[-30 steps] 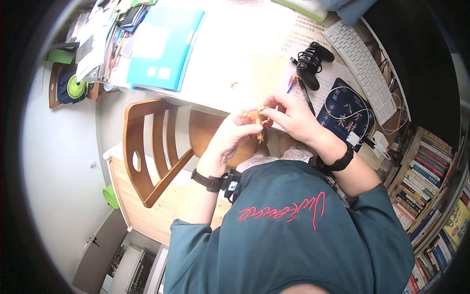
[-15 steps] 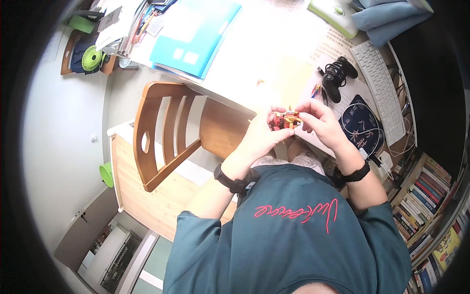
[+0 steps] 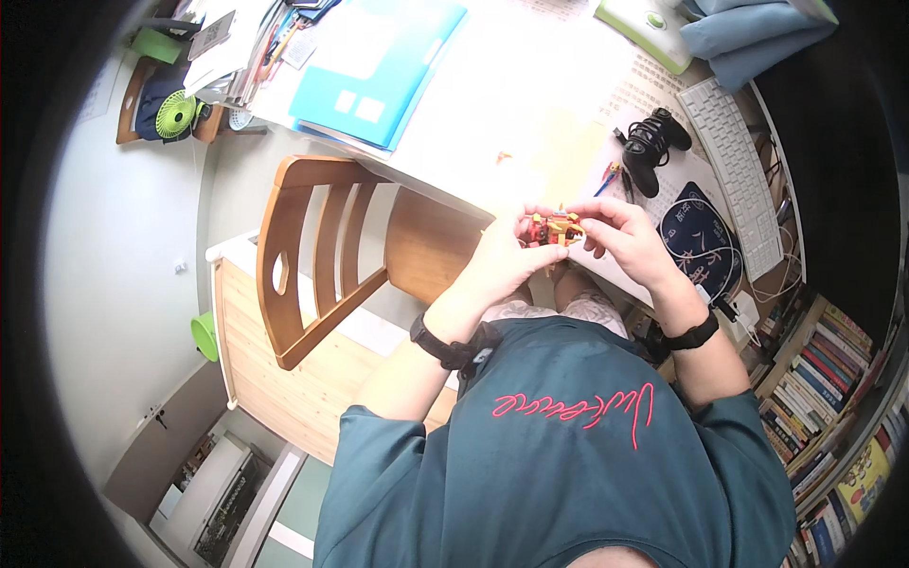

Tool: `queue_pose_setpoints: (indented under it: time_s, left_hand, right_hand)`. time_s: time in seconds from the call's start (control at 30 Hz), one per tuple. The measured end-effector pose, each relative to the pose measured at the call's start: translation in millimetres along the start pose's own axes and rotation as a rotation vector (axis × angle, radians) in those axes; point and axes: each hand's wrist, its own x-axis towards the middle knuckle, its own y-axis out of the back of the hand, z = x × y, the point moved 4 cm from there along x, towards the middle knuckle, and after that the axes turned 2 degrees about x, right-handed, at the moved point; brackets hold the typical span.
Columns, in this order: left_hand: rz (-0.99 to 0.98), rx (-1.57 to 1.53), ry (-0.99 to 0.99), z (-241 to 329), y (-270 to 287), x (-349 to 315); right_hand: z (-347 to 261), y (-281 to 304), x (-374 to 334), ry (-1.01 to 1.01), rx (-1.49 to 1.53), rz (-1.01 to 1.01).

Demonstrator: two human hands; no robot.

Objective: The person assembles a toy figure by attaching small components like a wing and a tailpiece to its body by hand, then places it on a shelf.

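A small red and yellow toy [image 3: 555, 230], seemingly put together from little parts, is held up at the desk's near edge. My left hand [image 3: 512, 254] grips its left side, thumb along the near side and fingers curled behind. At its right end, my right hand [image 3: 627, 239] pinches the toy between thumb and fingertips. The fingers hide much of it, so its exact kind cannot be made out. On the desk beyond lies a tiny orange-red piece [image 3: 504, 157]. A small red and blue item [image 3: 610, 174] rests near my right hand.
A black game controller [image 3: 647, 151] with its cable wound round it lies by a white keyboard [image 3: 734, 170]. Nearby are a dark blue mat [image 3: 701, 232] and a white cable. Blue folders [image 3: 374, 76] lie at the far left. A wooden chair [image 3: 312, 265] stands left, a bookshelf [image 3: 819, 379] right.
The toy has turned slightly between my hands and shows more yellow at its right end. My right fingers have shifted a little; my left hand keeps its grip.
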Motion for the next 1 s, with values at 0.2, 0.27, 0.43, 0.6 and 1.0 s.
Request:
queue_pose_setpoints:
  time_s: [0.2,0.27,0.43,0.6,1.0]
  left_hand:
    - [-0.032,-0.097,0.017,-1.3,-2.3,-0.7]
    - [-0.028,-0.182,0.05,-2.0,-1.3,-0.5]
    - [-0.06,-0.192,0.109,7.6,-2.9,-0.4]
    - [-0.045,-0.23,0.108,0.2,-0.3,2.4]
    - [-0.085,-0.334,0.125,-7.2,2.3,6.4]
  right_hand:
    - [-0.8,0.0,-3.2,-0.021,0.0,0.026]
    - [-2.2,-1.1,-3.9,-0.026,0.016,0.053]
    - [-9.1,-2.9,-5.8,-0.001,0.067,0.122]
    - [-3.1,-4.2,-4.4,0.052,0.071,0.151]
    - [-4.2,-7.2,-5.4,0.087,0.0,0.153]
